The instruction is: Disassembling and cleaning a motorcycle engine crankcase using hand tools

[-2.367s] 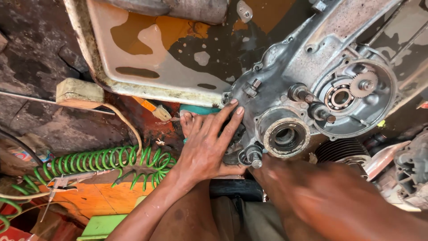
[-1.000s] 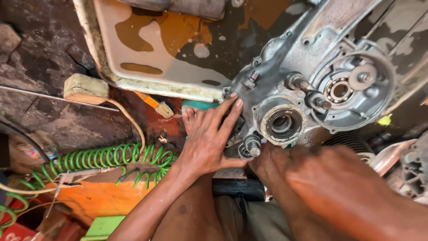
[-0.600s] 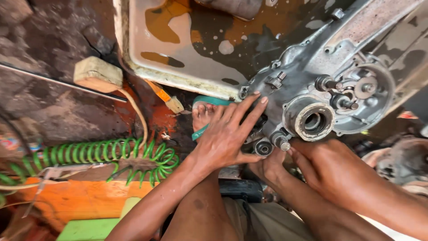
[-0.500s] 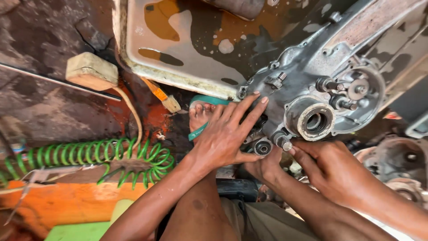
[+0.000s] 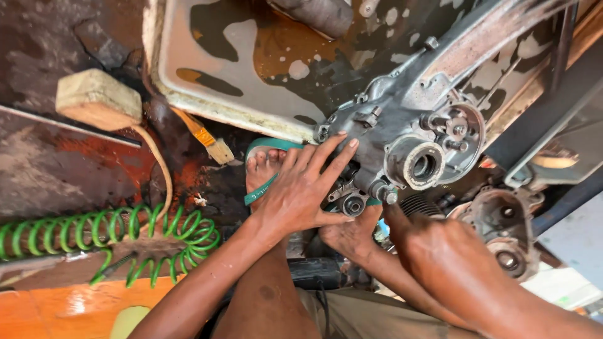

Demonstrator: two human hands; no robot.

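Nearest to me, my two hands worked low in the view. My left hand [image 5: 301, 191] lay flat with its fingers spread apart, palm pressed on the lower left edge of the grey cast-metal engine case [image 5: 402, 119], gripping nothing. My right hand [image 5: 440, 242] sat just below the case, fingertips pointing up at a small silver stud [image 5: 384, 194] on the bottom edge; I could not tell whether they were pinched on it. A third hand [image 5: 348, 235] showed between my two arms, under the case, its fingers hidden.

I counted one foot in a green rubber sandal [image 5: 267, 169], just left of my left hand, on the dark oily floor.

The case itself was one piece, greasy and dull grey, tilted, with one large round bore [image 5: 422, 164] and a smaller bearing hub with studs [image 5: 457, 129] beside it. A second, rusty round part [image 5: 505, 235] lay to its right.

Farther left ran one green coiled air hose [image 5: 107, 232]. Beyond it lay one orange-handled paintbrush [image 5: 204, 138], one tan wooden block [image 5: 97, 99], and one shallow cream tray of dirty oil [image 5: 251, 63] behind the case.
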